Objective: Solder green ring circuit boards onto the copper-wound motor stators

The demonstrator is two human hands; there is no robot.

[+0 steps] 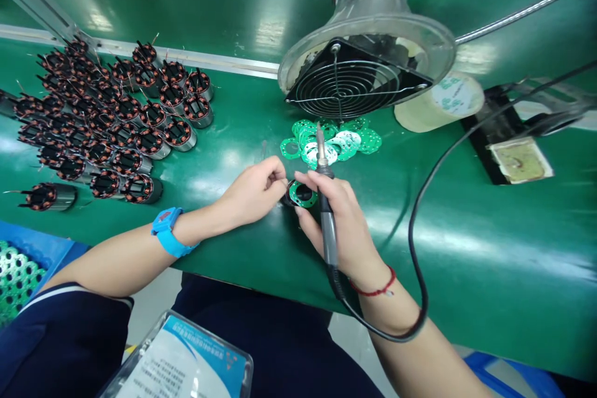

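Observation:
A soldering iron (329,230) rests in my right hand (345,224), its metal tip pointing away from me toward the fan. The thumb and fingers of that hand also reach the edge of a ring-shaped green circuit board (304,194), which sits on a dark motor stator mostly hidden between my hands. My left hand (261,189) is closed in a pinch at the left side of this board. What its fingertips hold is too small to make out. Just beyond lies a loose pile of green and white ring boards (336,142).
Many wound stators (125,112) stand in rows at the left. A fan in a clear hood (345,87) hangs over the boards. At the right are a tape roll (441,102) and an iron stand with sponge (521,160). The iron's black cable (415,249) loops by my right forearm.

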